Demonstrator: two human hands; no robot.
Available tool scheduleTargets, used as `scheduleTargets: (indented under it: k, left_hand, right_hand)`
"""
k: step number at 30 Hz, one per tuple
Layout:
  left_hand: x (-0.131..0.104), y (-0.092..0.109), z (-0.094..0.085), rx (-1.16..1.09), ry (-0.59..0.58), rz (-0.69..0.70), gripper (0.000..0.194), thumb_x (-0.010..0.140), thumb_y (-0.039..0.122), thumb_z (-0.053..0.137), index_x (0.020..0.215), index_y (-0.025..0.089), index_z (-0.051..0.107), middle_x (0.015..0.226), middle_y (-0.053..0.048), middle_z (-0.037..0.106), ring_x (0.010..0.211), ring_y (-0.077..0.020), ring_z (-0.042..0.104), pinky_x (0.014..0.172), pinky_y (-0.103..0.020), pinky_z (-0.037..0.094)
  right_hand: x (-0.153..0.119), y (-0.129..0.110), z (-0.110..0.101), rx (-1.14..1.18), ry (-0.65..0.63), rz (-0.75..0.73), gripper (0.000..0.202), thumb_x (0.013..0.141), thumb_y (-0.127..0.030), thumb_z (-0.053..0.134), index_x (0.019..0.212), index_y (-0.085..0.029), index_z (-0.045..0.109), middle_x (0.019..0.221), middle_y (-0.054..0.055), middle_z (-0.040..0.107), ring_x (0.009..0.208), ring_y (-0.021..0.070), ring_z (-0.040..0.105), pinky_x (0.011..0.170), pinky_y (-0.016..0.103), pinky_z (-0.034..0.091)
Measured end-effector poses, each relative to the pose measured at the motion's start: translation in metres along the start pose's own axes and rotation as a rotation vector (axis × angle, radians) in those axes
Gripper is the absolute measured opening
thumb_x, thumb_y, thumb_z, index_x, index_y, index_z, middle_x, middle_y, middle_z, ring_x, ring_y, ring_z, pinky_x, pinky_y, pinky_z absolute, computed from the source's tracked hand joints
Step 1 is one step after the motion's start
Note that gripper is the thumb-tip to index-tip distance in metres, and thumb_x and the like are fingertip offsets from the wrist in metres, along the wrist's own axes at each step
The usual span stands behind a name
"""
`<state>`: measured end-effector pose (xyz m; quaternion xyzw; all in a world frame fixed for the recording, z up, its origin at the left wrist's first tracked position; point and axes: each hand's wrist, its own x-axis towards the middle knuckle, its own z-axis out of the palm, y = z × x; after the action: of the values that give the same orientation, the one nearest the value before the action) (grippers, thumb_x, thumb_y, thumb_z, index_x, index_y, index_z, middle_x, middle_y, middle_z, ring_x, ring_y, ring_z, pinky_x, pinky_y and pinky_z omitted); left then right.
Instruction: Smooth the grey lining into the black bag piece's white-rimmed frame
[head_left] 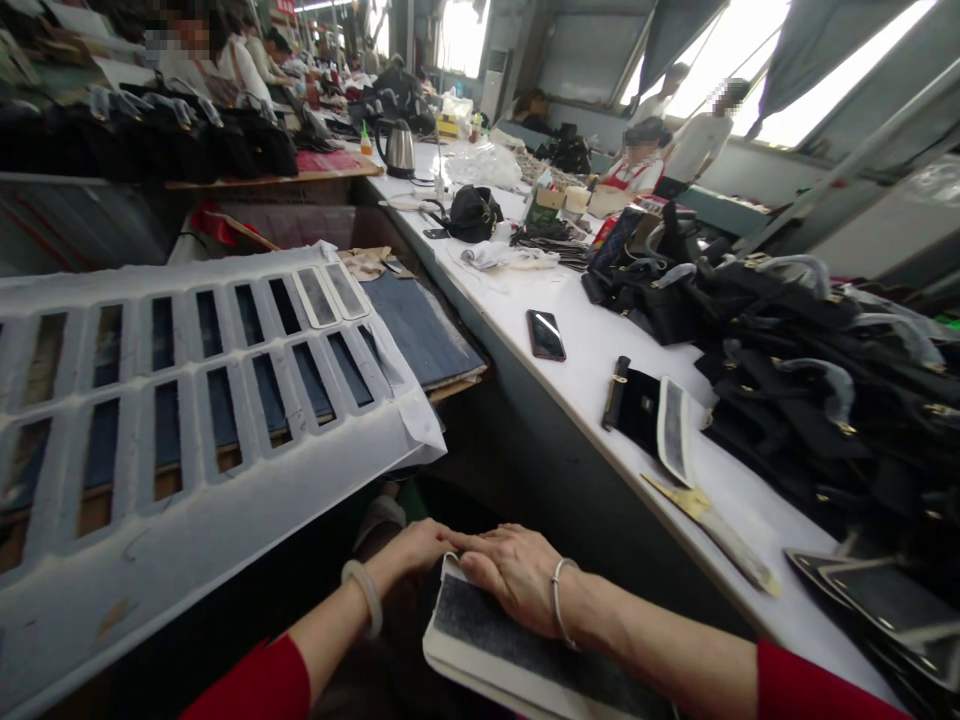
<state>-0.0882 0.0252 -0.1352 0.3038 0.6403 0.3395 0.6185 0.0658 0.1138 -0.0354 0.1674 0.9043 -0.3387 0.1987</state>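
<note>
A flat, dark rectangular panel with off-white edges lies low in front of me, apparently over my lap. Across its upper part rests my right hand, fingers stretched out toward the left and thumb against the dark surface. At the panel's far left corner, my left hand is closed, its fingertips meeting those of the right. Whatever the left fingers pinch is hidden. On the white table to the right are a similar white-edged strip, a black piece with a gold fitting and a yellowish blade-like tool.
A white sheet with rows of slots stands at left over dark blue boards. A phone lies on the long white table. Black bags are heaped at right. A kettle and several people are farther back.
</note>
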Motion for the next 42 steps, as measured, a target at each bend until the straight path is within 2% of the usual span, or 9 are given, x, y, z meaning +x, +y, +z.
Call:
scheduleTargets:
  k: [5, 11, 18, 28, 32, 34, 36, 40, 42]
  left_hand:
    - [-0.026, 0.051, -0.024, 0.250, -0.011, 0.129, 0.044, 0.091, 0.052, 0.052, 0.094, 0.015, 0.076, 0.100, -0.007, 0.075, 0.104, -0.0279, 0.064, 0.094, -0.036, 0.044]
    - [-0.057, 0.096, -0.014, 0.403, -0.249, 0.171, 0.036, 0.081, 0.045, 0.060, 0.088, 0.015, 0.080, 0.065, 0.001, 0.064, 0.061, -0.0144, 0.052, 0.057, -0.022, 0.037]
    - [-0.052, 0.111, -0.006, 0.668, -0.343, 0.164, 0.022, 0.077, 0.032, 0.061, 0.066, 0.017, 0.072, 0.052, 0.006, 0.037, 0.051, -0.0102, 0.035, 0.049, -0.024, 0.024]
    - [-0.035, 0.111, -0.008, 0.819, -0.415, 0.113, 0.027, 0.078, 0.038, 0.060, 0.062, 0.018, 0.068, 0.051, 0.006, 0.031, 0.051, -0.0099, 0.029, 0.049, -0.024, 0.021]
    - [-0.040, 0.114, -0.001, 0.897, -0.361, 0.135, 0.031, 0.080, 0.043, 0.059, 0.065, 0.018, 0.070, 0.054, 0.005, 0.040, 0.054, -0.0119, 0.038, 0.053, -0.024, 0.028]
    - [-0.048, 0.115, 0.005, 0.914, -0.258, 0.208, 0.026, 0.081, 0.041, 0.060, 0.090, 0.021, 0.075, 0.077, 0.001, 0.063, 0.073, -0.0173, 0.056, 0.068, -0.025, 0.040]
    - [-0.058, 0.115, 0.016, 0.868, -0.121, 0.341, 0.029, 0.081, 0.036, 0.062, 0.106, 0.024, 0.070, 0.113, -0.002, 0.066, 0.101, -0.0222, 0.060, 0.089, -0.030, 0.042]
    - [-0.079, 0.109, 0.056, 0.814, -0.080, 0.585, 0.009, 0.086, 0.033, 0.063, 0.089, 0.025, 0.065, 0.107, -0.002, 0.065, 0.105, -0.0228, 0.059, 0.093, -0.035, 0.042]
    - [-0.083, 0.103, 0.082, 0.858, -0.150, 0.658, 0.008, 0.087, 0.032, 0.064, 0.085, 0.024, 0.063, 0.095, -0.001, 0.065, 0.096, -0.0232, 0.059, 0.086, -0.037, 0.043]
  right_hand:
    - [-0.022, 0.011, -0.006, 0.068, -0.012, 0.003, 0.055, 0.102, -0.050, 0.026, 0.153, -0.030, 0.034, 0.136, 0.014, 0.061, 0.122, 0.0327, 0.060, 0.101, 0.045, 0.045]
    - [-0.065, 0.037, -0.015, 0.153, -0.102, 0.053, 0.060, 0.101, -0.056, 0.026, 0.153, -0.028, 0.033, 0.139, 0.018, 0.058, 0.124, 0.0363, 0.057, 0.101, 0.049, 0.046]
    - [-0.101, 0.057, -0.026, 0.162, -0.187, 0.174, 0.059, 0.099, -0.058, 0.029, 0.151, -0.032, 0.037, 0.124, 0.017, 0.067, 0.112, 0.0377, 0.065, 0.092, 0.051, 0.050]
    - [-0.063, 0.037, -0.017, 0.282, -0.072, 0.117, 0.049, 0.094, -0.048, 0.046, 0.140, -0.034, 0.054, 0.119, 0.016, 0.070, 0.111, 0.0383, 0.065, 0.094, 0.056, 0.046]
    - [-0.051, 0.041, -0.018, 0.531, 0.058, 0.158, 0.041, 0.077, -0.049, 0.071, 0.116, -0.034, 0.073, 0.103, 0.008, 0.076, 0.102, 0.0345, 0.069, 0.094, 0.050, 0.046]
    - [-0.054, 0.056, -0.019, 0.696, 0.172, 0.198, 0.036, 0.068, -0.050, 0.080, 0.097, -0.030, 0.080, 0.095, 0.005, 0.077, 0.094, 0.0301, 0.070, 0.092, 0.042, 0.049]
    - [-0.067, 0.079, -0.014, 0.889, 0.362, 0.260, 0.037, 0.069, -0.056, 0.077, 0.088, -0.024, 0.079, 0.095, 0.005, 0.076, 0.090, 0.0259, 0.070, 0.089, 0.036, 0.050]
    - [-0.106, 0.114, 0.038, 1.263, 0.923, 0.540, 0.056, 0.091, -0.066, 0.045, 0.096, -0.017, 0.071, 0.101, 0.010, 0.073, 0.083, 0.0177, 0.067, 0.077, 0.029, 0.051]
    - [-0.114, 0.110, 0.081, 1.443, 1.127, 0.720, 0.061, 0.095, -0.065, 0.034, 0.087, -0.015, 0.067, 0.082, 0.010, 0.070, 0.066, 0.0150, 0.064, 0.066, 0.027, 0.050]
